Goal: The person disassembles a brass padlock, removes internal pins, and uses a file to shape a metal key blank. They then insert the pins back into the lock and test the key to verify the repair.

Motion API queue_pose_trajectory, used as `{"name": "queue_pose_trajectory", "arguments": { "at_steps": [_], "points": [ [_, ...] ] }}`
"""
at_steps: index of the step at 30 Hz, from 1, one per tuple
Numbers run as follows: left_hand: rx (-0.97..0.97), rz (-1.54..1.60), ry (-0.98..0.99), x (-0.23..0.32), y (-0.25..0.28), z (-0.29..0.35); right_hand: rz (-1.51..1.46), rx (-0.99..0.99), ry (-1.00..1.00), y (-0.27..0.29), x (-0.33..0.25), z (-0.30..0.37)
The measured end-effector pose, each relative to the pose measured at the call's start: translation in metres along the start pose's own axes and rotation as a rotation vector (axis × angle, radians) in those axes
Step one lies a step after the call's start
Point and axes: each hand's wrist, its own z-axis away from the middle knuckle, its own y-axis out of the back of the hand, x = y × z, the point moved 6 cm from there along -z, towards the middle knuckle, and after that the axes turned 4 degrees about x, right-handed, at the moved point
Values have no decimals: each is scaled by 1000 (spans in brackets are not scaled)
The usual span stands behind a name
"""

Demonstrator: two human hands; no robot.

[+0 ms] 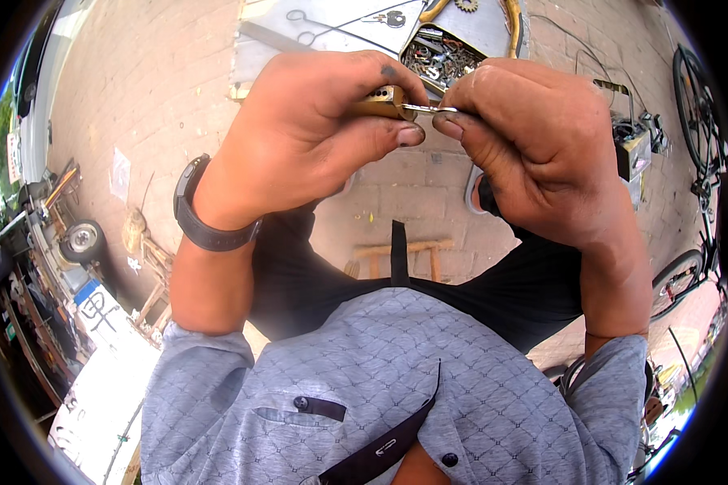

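My left hand (311, 133), with a dark watch on its wrist, pinches a brass lock cylinder (386, 103) between thumb and fingers. A row of small dark holes shows along the cylinder's upper side. From the right, my right hand (534, 133) grips a thin silver key (427, 108) by its end. The key's blade reaches the end face of the cylinder; how deep it goes in I cannot tell. Both hands are close together in front of me, over the near edge of a low work table (364, 56).
On the table are a box of small metal parts (438, 58), a bunch of keys (393, 18), a long-handled metal tool (306, 37) and a toothed wheel (466, 5). A small machine (632, 145) stands at right, near bicycles (692, 121). A wheeled cart (82, 240) is at left.
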Motion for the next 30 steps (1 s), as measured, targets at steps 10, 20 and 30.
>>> {"name": "queue_pose_trajectory", "arguments": {
  "at_steps": [10,20,30],
  "points": [
    [-24,-54,-39,2,-1,5,-65,-53,-69,-8,3,6],
    [-59,-81,-68,1,-5,6,-87,-106,-100,-10,-3,6],
    [-41,-74,-80,1,-7,9,-79,-70,-99,-13,-5,8]
  ]
}}
